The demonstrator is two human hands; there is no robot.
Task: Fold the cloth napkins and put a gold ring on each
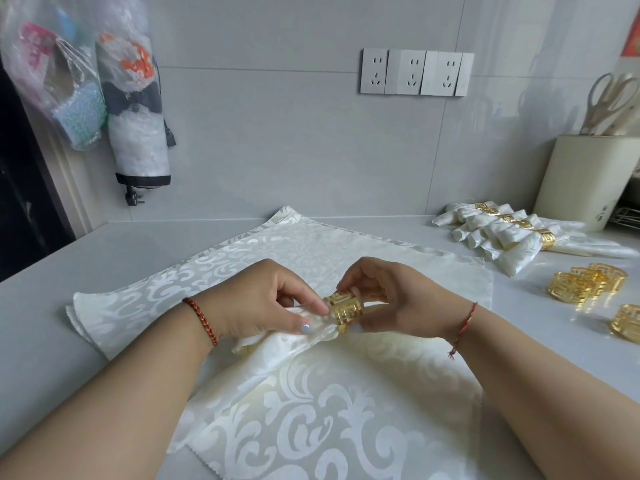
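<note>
Damask napkins (284, 247), cream with a woven scroll pattern, lie spread flat in a loose stack across the grey countertop (45, 327) and are the largest thing in play; they look soft, limp and rather slick, so I judge they will slide and unroll unless pinched tight. On top of that stack, at the middle of the view, the folded napkin (277, 344) now being worked is gathered into a narrow roll. The left hand (266, 299) pinches the roll just beside the gold ring (344, 311), thumb and fingers curled on the cloth, while the right hand (391, 299) grips the ring itself between its fingertips. The ring sits round the napkin, though how far along I cannot tell. It appears rigid, light and openwork, with edges that might snag the weave, so holding it by its outer band seems wise. To the right, the finished napkins (498, 237) lie in a row, each ringed, near the loose gold rings (585, 282). Behind them a cream utensil holder (585, 181) contains scissors (609, 98) and what seem to be other handles.
</note>
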